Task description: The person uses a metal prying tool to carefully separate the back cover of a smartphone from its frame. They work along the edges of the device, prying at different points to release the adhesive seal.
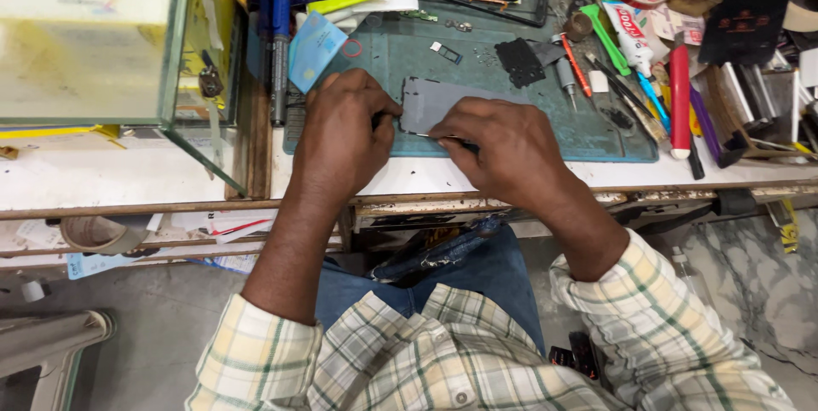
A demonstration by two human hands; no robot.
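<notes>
Flat grey panel [443, 100], lying on the green mat (near edge under fingers), thin tool [452, 140] against it

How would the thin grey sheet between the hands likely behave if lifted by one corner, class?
The grey sheet looks very thin and flat on the green mat, so it probably weighs little and might flex or droop. Its edge looks ragged near the left hand, hinting that it could tear or crease. The right hand presses it, suggesting it slides easily.

Two hands, left [341, 134] and right [503, 151], share one grey panel [430, 103]; beyond them, one black patch [520, 62] and one blue card [313, 49].
</notes>
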